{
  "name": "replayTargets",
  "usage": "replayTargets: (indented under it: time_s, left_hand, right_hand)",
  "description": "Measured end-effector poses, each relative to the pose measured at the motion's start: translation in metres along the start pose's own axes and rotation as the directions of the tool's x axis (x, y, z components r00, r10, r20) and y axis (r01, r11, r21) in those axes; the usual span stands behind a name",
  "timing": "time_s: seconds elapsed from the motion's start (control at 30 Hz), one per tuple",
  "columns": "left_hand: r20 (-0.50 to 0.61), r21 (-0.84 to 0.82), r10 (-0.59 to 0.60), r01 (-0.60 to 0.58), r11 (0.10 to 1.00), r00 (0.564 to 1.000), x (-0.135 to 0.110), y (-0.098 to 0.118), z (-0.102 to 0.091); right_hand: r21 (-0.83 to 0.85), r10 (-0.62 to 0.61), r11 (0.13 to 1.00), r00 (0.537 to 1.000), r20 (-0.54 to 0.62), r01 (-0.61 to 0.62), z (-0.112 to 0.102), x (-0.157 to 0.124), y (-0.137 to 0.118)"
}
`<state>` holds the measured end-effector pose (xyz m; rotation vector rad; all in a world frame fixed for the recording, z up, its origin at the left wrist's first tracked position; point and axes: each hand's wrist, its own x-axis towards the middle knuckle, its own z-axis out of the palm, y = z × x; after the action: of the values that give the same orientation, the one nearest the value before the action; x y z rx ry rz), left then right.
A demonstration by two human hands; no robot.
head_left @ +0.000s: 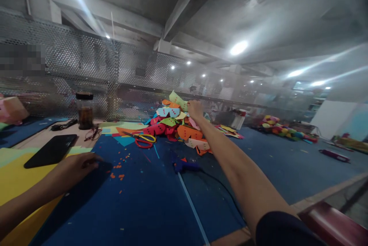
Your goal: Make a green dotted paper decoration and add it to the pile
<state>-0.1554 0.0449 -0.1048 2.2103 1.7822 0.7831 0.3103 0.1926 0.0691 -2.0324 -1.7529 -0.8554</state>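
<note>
My right hand (195,109) reaches far out over a heap of colourful paper cutouts (189,132). Its fingers are closed on a pale green paper cutout (179,101) with red dots, at the top of the heap. Nearer me, my left hand (82,165) lies low over the blue table surface, beside yellow paper sheets (17,173). It appears to hold nothing, and its fingers are loosely bent and apart. Scissors (143,139) with red and yellow handles lie left of the heap. A blue glue gun (184,165) rests in front of the heap, its dark cord running toward me.
A black phone (51,150), a lidded jar (84,111) of dark contents and glasses (92,133) stand or lie at left. Small orange scraps (117,167) are scattered mid-table. A perforated metal screen (129,77) rises behind. Another colourful pile (284,129) sits far right.
</note>
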Motion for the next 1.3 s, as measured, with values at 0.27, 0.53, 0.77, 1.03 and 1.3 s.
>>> replayTargets:
  time_s: [0.27, 0.53, 0.77, 1.03, 1.3]
  left_hand:
    - [0.079, -0.074, 0.051, -0.045, 0.996, 0.996, -0.002, -0.002, -0.001]
    - [0.1, -0.069, 0.063, -0.056, 0.996, 0.993, -0.001, -0.002, -0.001]
    - [0.106, -0.066, 0.062, -0.056, 0.996, 0.992, -0.001, -0.001, -0.002]
    - [0.109, -0.07, 0.069, -0.061, 0.996, 0.992, -0.006, 0.015, -0.015]
    - [0.093, -0.044, 0.096, -0.092, 0.995, 0.991, -0.006, 0.02, -0.016]
  right_hand:
    - [-0.004, -0.081, 0.997, 0.997, -0.012, 0.081, -0.01, 0.021, -0.001]
    - [0.049, -0.124, 0.991, 0.992, 0.02, 0.123, -0.007, 0.032, -0.015]
    - [0.08, -0.073, 0.993, 0.99, -0.118, 0.083, -0.018, 0.015, -0.023]
    - [0.24, -0.433, 0.866, 0.898, -0.075, 0.438, -0.033, -0.02, -0.095]
    - [0.393, -0.707, 0.691, 0.681, 0.19, 0.607, 0.008, -0.056, -0.184]
